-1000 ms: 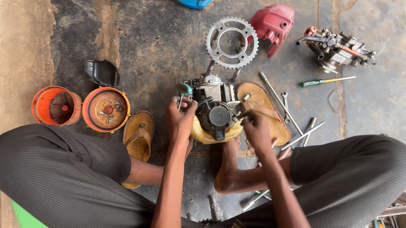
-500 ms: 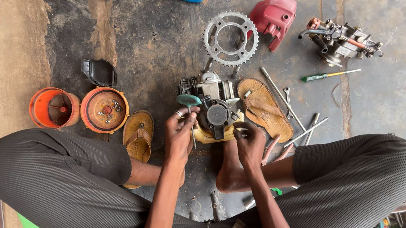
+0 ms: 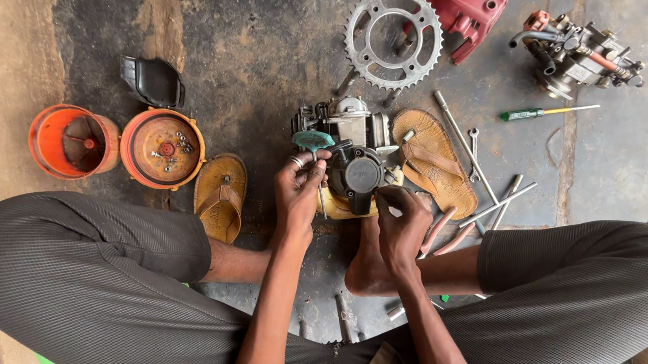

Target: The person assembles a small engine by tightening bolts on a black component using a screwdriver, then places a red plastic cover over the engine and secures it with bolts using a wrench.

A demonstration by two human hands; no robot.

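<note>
Left hand grips teal-handled tool, shaft pointing 6 o'clock; engine block at 2 o'clock. Right hand pinches block's lower edge.

Head view, straight down, close overhead.

Dark grey ribbed trousers, bare arms, ring on left hand

Your left hand grips the teal-handled tool against the small engine. Your right hand braces the engine's lower edge, beside your foot.
</note>
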